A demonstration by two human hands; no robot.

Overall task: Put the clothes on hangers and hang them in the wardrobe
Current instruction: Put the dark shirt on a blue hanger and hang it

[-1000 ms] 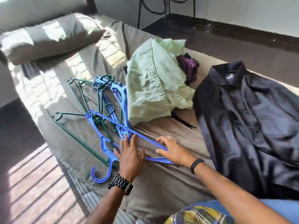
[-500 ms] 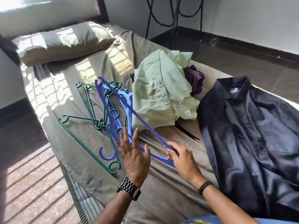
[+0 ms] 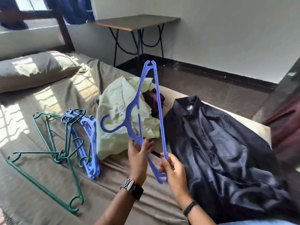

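I hold a blue plastic hanger (image 3: 139, 101) up on end above the bed, its hook pointing left. My left hand (image 3: 139, 157) grips its shoulder arm near the neck. My right hand (image 3: 172, 168) pinches the straight bottom bar close to the lower end. A black satin shirt (image 3: 224, 153) lies spread flat on the bed to the right, collar away from me. A crumpled light green garment (image 3: 116, 120) sits behind the hanger, with a dark purple piece of cloth (image 3: 154, 101) beside it.
A tangle of green hangers (image 3: 48, 151) and stacked blue hangers (image 3: 87, 143) lies on the olive bedsheet (image 3: 48, 184) at left. A pillow (image 3: 35, 69) is at the bed's head. A small metal-legged table (image 3: 138, 21) stands by the far wall.
The blue hanger has come off the bed and now stands upright in both hands. My left hand, open over it before, now grips it. The view has tilted up.
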